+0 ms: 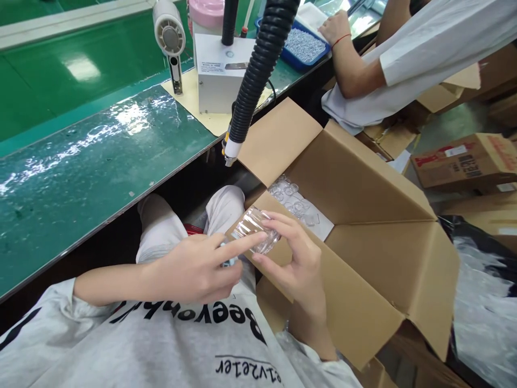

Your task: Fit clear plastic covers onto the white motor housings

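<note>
Over my lap, my right hand (pixel 297 250) grips a clear, ribbed container (pixel 256 229) between thumb and fingers and holds it tilted. My left hand (pixel 197 269) is curled around something small and light blue (pixel 229 253), mostly hidden by its fingers. The left index finger stretches out to the near side of the container and seems to touch it. Just beyond both hands, an open cardboard box (pixel 363 258) has several clear round pieces (pixel 294 199) lying on a white sheet inside.
A black flexible hose (pixel 262 70) with a metal nozzle hangs above the box. On the green bench (pixel 100 161) stand a white box-shaped device (pixel 214 86), a small fan (pixel 168 35) and a blue tray (pixel 305 48) of light-blue pieces. A co-worker's arm (pixel 355 64) reaches in at upper right.
</note>
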### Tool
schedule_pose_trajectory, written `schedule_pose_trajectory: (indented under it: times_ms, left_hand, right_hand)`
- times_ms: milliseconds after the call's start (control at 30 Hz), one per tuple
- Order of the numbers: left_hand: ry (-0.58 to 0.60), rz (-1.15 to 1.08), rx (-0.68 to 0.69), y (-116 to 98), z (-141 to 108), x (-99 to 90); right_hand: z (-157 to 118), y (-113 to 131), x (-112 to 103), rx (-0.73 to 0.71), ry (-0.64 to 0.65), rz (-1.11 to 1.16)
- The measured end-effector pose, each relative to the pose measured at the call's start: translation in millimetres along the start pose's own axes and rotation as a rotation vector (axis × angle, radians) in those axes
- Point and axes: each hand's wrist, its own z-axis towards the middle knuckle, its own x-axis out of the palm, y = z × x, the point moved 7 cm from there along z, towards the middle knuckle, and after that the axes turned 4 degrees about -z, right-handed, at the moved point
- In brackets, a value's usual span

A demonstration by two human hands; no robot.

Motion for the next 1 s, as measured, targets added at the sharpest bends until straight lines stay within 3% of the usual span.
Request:
schedule_pose_trajectory:
  times_ms: [167, 300, 467, 567, 700, 800, 933, 1000]
  left_hand:
    - [0.046, -0.099, -0.045, 1, 5, 10.3]
    - [0.037, -0.205, -0.081, 3, -5, 3.9]
    - [-0.103, -0.521, -0.427, 34, -27, -21.0]
    - [-0.205, -0.592, -0.433, 42, -33, -30.8]
    - [-0.242, -0.652, -0.408, 48, -38, -26.0]
    - [-0.275, -0.849, -0.648, 69, -49, -11.0]
    - [-0.407, -1.446, -1.116, 95, -77, 26.1]
    - [-0.463, -1.712, -1.269, 99, -88, 43.4]
  right_hand:
    - [-6, -8, -2, 0.108, -0.067, 0.109]
    - [-6, -12, -4, 0.127, -0.079, 0.158]
    - [-2, -12, -1, 0.13, -0.02, 0.2]
    - [0, -12, 1, 0.142, -0.008, 0.224]
    - [2, -8, 5, 0.136, 0.006, 0.195]
    - [3, -8, 7, 0.141, 0.021, 0.172]
    - [2, -21, 15, 0.173, 0.074, 0.325]
    - [1, -28, 27, 0.173, 0.146, 0.442]
